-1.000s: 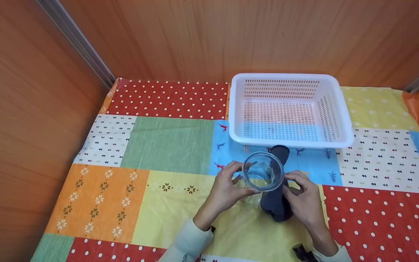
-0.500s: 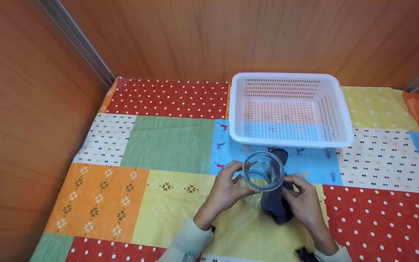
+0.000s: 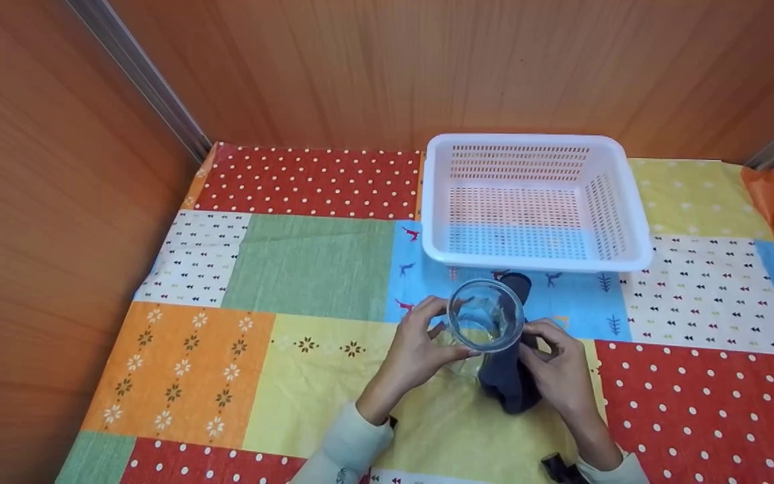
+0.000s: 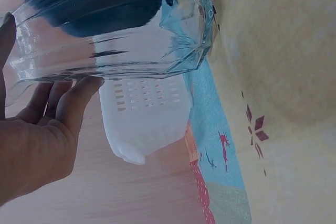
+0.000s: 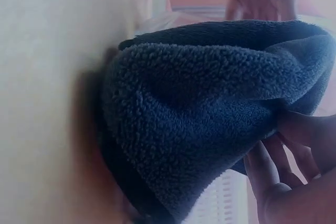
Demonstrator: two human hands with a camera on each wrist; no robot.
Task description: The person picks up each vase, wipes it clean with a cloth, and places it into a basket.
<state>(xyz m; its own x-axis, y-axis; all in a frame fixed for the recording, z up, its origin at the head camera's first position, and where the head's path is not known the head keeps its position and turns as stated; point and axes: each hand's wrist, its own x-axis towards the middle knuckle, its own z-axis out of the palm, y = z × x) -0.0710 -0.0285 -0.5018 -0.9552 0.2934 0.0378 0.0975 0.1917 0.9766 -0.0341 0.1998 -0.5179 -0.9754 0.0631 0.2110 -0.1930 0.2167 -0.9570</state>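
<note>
A clear glass cup [image 3: 486, 317] stands upright near the front of the table, its round mouth facing up. My left hand [image 3: 414, 353] grips it from the left, thumb and fingers around the upper part. Against its right side is a dark blue-grey plush towel [image 3: 509, 383], pinched between the thumb and fingers of my right hand [image 3: 560, 370]. In the left wrist view the towel shows dark through the faceted glass wall [image 4: 131, 69]. The right wrist view shows the towel's fluffy folds [image 5: 194, 98] draped along the glass, hiding most of it.
A white plastic basket [image 3: 538, 262] with slotted walls stands just behind the cup and towel. A patchwork tablecloth [image 3: 326, 269] covers the table. Wood-grain panels [image 3: 373, 74] rise at the back and left. Orange cloth [image 3: 772, 198] lies at the far right edge.
The towel's upper end has dropped slightly against the glass, and my right hand has shifted a little with it. My left hand and the cup have stayed in place.
</note>
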